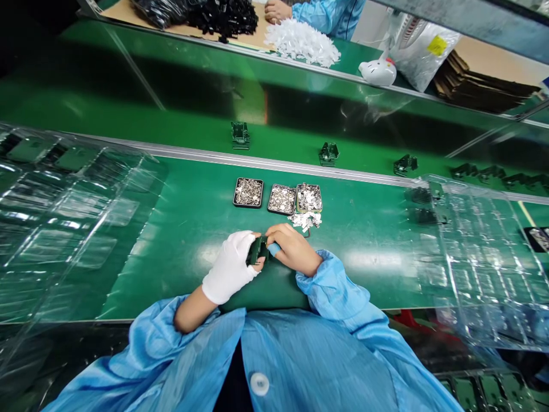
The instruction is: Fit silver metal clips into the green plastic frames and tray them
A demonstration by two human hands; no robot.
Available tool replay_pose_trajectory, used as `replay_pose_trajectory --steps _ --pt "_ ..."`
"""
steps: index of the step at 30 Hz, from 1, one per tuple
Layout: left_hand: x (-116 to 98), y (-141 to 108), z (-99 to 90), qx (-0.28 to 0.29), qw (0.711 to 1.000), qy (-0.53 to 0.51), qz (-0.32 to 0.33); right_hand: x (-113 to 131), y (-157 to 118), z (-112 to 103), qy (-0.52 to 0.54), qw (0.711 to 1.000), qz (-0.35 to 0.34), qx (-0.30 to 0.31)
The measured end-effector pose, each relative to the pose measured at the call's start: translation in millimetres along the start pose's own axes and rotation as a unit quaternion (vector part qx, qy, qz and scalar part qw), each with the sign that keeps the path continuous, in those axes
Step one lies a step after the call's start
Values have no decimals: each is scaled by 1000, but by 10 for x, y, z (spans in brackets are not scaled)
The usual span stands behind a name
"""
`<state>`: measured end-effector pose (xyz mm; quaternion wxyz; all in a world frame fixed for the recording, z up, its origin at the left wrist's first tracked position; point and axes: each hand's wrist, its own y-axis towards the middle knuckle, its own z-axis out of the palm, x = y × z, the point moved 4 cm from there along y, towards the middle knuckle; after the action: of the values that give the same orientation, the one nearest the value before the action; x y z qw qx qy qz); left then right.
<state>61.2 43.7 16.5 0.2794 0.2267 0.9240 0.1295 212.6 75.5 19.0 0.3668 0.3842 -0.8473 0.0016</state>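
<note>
My left hand [231, 264], in a white glove with bare fingertips, is closed around a dark green plastic housing [256, 250] in front of my chest. From the other side my right hand [292, 247], with a blue band on one finger, presses its fingertips to the housing's upper right edge. Whether a small part is pinched there is hidden. Just beyond my hands stand three small square trays: a left one [248, 192], a middle one [282, 199] and a right one [309, 198], all filled with small silvery metal pieces. More loose pieces [306, 220] lie in front of the right tray.
Clear plastic blister trays stand at the left [64, 229] and right [489, 257]. Beyond a metal rail [206, 160], several green housings [329, 153] sit on a green surface. On the shelf above lie white pieces [304, 43], black pieces [227, 17] and a co-worker's hand [278, 11].
</note>
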Motion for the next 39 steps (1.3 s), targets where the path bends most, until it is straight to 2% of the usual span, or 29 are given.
replay_pose_trajectory --steps 7,12,16,18,22,26,32,39 --pt "-14 -15 19 12 1000 9 -11 -8 0 8 0 1000 -1 19" --pt "40 -82 79 3 995 -77 -70 -37 -16 19 41 995 85 -7" --pt "99 -99 89 56 975 -187 -107 -13 -16 39 65 990 127 13" --pt "99 -53 43 96 970 -195 -107 25 -8 43 52 990 126 26" --pt "38 102 -91 161 982 -62 -83 114 2 65 13 992 116 46" --pt "-58 199 -153 187 978 83 -46 155 -6 98 -11 993 103 61" --pt "-85 201 -136 192 972 130 -43 144 -11 132 -33 994 79 67" --pt "-89 211 -111 181 975 128 -37 177 -2 146 -36 994 78 61"
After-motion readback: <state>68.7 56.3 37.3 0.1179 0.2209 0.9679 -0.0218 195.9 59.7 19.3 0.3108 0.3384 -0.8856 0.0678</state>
